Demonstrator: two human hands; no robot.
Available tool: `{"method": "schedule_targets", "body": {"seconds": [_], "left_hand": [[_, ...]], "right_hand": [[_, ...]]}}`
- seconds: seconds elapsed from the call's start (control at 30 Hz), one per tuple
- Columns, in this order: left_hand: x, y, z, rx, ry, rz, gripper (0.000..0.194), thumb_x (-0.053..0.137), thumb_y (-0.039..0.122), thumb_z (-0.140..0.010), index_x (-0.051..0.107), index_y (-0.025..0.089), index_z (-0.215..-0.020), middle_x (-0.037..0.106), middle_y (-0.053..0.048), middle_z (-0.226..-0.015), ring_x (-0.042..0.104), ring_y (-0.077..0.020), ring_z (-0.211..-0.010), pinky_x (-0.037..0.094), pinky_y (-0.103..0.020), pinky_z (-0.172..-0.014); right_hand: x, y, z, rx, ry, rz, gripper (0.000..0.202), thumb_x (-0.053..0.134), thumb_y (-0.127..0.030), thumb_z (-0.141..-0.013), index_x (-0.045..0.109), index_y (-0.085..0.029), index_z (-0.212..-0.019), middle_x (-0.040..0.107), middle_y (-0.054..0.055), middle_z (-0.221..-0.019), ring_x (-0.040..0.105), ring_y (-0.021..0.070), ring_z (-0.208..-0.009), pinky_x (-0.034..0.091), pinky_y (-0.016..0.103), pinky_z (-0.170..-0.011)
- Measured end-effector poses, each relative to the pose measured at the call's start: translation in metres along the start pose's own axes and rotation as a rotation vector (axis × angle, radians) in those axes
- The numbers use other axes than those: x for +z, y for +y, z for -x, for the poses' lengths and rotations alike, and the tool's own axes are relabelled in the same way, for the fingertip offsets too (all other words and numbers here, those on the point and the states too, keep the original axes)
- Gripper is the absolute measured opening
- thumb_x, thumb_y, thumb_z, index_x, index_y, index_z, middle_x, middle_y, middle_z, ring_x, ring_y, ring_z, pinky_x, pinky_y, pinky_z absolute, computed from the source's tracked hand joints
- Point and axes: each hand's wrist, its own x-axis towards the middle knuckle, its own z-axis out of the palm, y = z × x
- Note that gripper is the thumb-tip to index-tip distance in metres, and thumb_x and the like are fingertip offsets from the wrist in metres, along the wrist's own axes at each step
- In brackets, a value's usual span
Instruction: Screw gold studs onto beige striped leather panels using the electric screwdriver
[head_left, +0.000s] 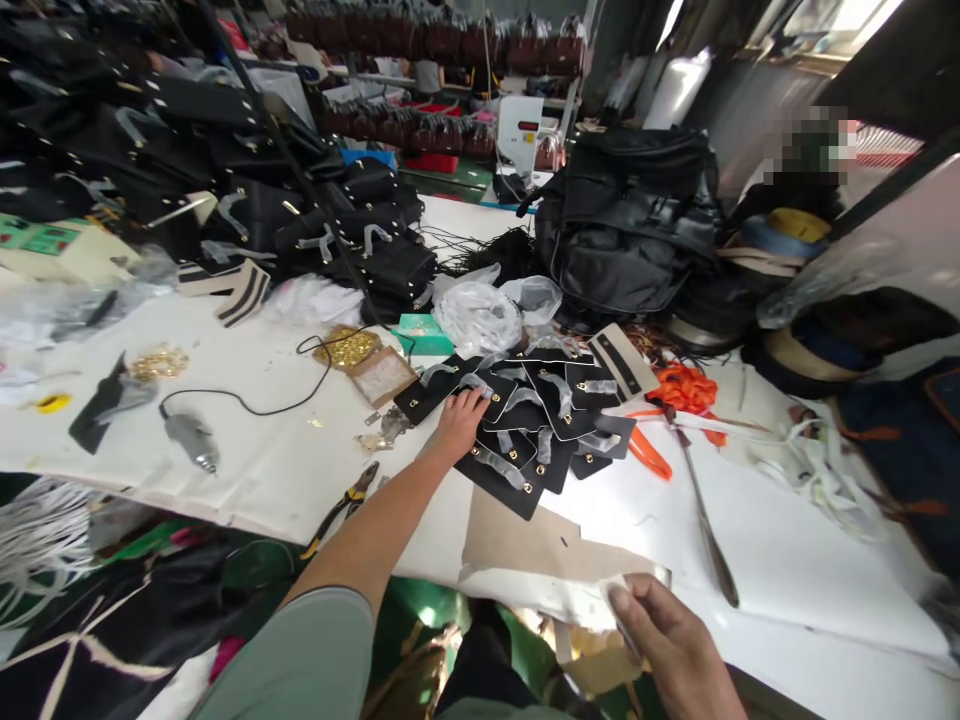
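My left hand reaches across the table to a pile of black bag panels with gold clasps and plastic-wrapped straps. Its fingers are stretched out and slightly apart, resting on the pile's left side; I see no panel lifted in them. Near the front edge, my right hand is closed, thumb pressed to the fingers. A small pale scrap shows at its fingertips, too unclear to name. Between the two hands lies a flat brown cardboard piece.
Yellow-handled pliers and a corded grey power tool lie left. Gold fittings sit beside a small box. Orange ribbon and a long metal tool lie right. Black bags stand behind.
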Motion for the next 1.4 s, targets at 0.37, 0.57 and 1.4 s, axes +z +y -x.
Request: {"method": "schedule_targets", "body": {"seconds": [0.37,0.57,1.4], "left_hand": [[-0.034,-0.013,-0.04,0.059,0.031,-0.039,0.026,0.047,0.013,-0.094,0.072,0.016,-0.103,0.071,-0.013,-0.116,0.057,-0.0272,-0.117,0.044,-0.041,-0.104],[-0.093,0.039,0.007,-0.009,0.204,-0.04,0.03,0.049,0.024,-0.098,0.064,0.015,-0.121,0.064,-0.012,-0.134,0.056,-0.0249,-0.124,0.045,-0.036,-0.107],[-0.112,0.328,0.225,-0.624,0.463,1.042,0.044,0.087,0.042,-0.071,0.076,0.012,-0.101,0.079,-0.01,-0.097,0.072,-0.0235,-0.083,0.057,-0.032,-0.078]], "right_hand": [[0.011,-0.013,-0.003,-0.03,-0.071,-0.071,0.052,0.068,-0.069,-0.08,0.059,-0.02,-0.068,0.048,-0.004,-0.056,0.043,0.0127,-0.055,0.033,0.024,-0.054],[0.006,-0.041,-0.014,-0.191,-0.156,-0.038,0.046,0.069,-0.065,-0.083,0.067,-0.019,-0.075,0.048,-0.003,-0.061,0.043,0.0127,-0.057,0.033,0.025,-0.055],[-0.041,-0.032,0.037,-0.573,-0.46,-0.041,0.044,0.067,-0.059,-0.087,0.062,-0.019,-0.071,0.05,-0.004,-0.062,0.041,0.0121,-0.059,0.032,0.025,-0.055]]}}
